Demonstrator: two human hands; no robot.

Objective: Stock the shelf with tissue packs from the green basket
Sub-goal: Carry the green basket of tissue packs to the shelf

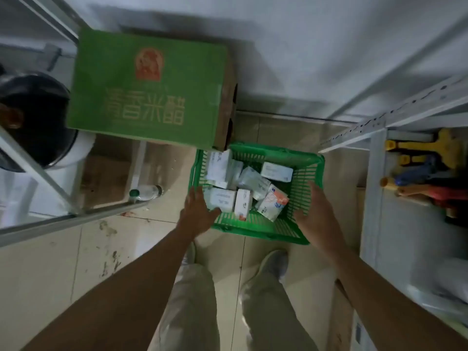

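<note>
A green plastic basket [307, 173] stands on the tiled floor in front of my feet. Several white tissue packs [222, 198] lie jumbled inside it, one with an orange and blue print [274, 202]. My left hand [197, 211] hangs over the basket's near left corner, fingers spread, holding nothing. My right hand [315, 216] hovers over the basket's near right side, also spread and empty. A white metal shelf [379, 173] rises at the right.
A green cardboard box [149, 89] sits just behind and left of the basket. A plastic bottle [145, 193] lies on the floor by a metal rack frame [50, 178] at the left. Colourful tools [428, 173] lie on the right shelf. A brown carton [340, 320] stands by my right leg.
</note>
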